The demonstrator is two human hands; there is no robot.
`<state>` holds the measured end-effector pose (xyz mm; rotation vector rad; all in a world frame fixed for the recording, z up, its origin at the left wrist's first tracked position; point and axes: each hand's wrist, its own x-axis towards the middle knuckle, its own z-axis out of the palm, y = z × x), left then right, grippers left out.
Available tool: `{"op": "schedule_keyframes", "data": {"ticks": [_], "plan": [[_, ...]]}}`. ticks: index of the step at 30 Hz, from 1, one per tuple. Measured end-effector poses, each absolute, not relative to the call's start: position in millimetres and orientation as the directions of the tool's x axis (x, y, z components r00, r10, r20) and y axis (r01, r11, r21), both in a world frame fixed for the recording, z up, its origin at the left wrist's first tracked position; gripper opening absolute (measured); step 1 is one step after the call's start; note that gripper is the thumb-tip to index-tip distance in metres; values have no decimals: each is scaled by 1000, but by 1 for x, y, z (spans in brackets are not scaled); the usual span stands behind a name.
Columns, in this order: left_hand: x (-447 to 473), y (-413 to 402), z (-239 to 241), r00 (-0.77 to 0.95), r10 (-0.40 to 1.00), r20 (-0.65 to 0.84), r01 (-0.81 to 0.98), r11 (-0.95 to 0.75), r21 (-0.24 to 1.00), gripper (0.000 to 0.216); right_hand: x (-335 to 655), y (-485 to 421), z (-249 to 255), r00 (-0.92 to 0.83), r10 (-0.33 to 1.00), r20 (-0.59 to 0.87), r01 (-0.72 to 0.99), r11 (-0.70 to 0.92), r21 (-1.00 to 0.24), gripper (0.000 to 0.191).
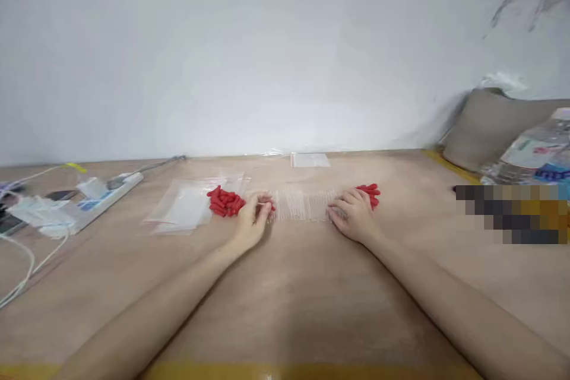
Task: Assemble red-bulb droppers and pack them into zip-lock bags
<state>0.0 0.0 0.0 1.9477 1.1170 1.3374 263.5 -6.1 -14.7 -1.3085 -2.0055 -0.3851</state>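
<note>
A row of thin, clear sticks (pixel 296 204) lies side by side on the table between my hands. At its left end my left hand (pixel 253 219) is closed in a pinch, with a small red piece (pixel 273 206) showing at the fingertips. Behind that hand is a heap of red finger-shaped pieces (pixel 225 201). My right hand (pixel 356 214) rests over the row's right end, thumb apart from the gently bent fingers. More red pieces (pixel 370 192) lie just beyond its knuckles; some are hidden by the hand.
Clear zip bags (pixel 184 206) lie left of the red heap, and a small white packet (pixel 310 160) lies by the wall. A power strip (pixel 107 202) with cables is at far left. At right stand a grey-brown bag (pixel 481 124) and a plastic bottle (pixel 534 151).
</note>
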Motion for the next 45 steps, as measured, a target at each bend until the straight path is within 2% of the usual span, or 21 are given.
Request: {"op": "schedule_keyframes", "data": {"ticks": [4, 7, 10, 12, 16, 23, 28, 35, 39, 45], "plan": [[-3, 1, -8, 177, 889, 422, 352, -457, 817, 20, 261, -13, -11, -253, 689, 679, 880, 455, -134, 15], [-4, 1, -10, 165, 855, 491, 378, -515, 770, 20, 244, -11, -3, -192, 746, 638, 880, 418, -225, 17], [-5, 1, -12, 192, 834, 518, 379, -550, 745, 20, 218, 0, 7, -86, 875, 477, 871, 298, -390, 19], [-7, 1, -15, 202, 845, 495, 353, -534, 768, 20, 202, 10, 12, -25, 940, 341, 878, 184, -441, 20], [-11, 3, -19, 168, 825, 539, 409, -556, 724, 27, 184, 27, 17, 88, 976, 199, 900, 7, -436, 27], [-11, 5, -19, 219, 748, 627, 532, -630, 565, 18, 179, 37, 22, 135, 990, 31, 912, -112, -395, 28], [-11, 3, -16, 256, 690, 677, 610, -659, 441, 15, 178, 42, 21, 151, 988, -5, 915, -142, -378, 32], [-10, 1, -14, 297, 676, 674, 604, -680, 416, 15, 173, 43, 25, 164, 985, -60, 916, -175, -362, 34], [-7, -1, -11, 283, 636, 718, 631, -687, 360, 14, 169, 42, 27, 152, 985, -80, 919, -170, -356, 32], [-7, -3, -10, 319, 609, 726, 636, -706, 313, 13, 176, 38, 33, 108, 993, -55, 910, -121, -396, 29]]}}
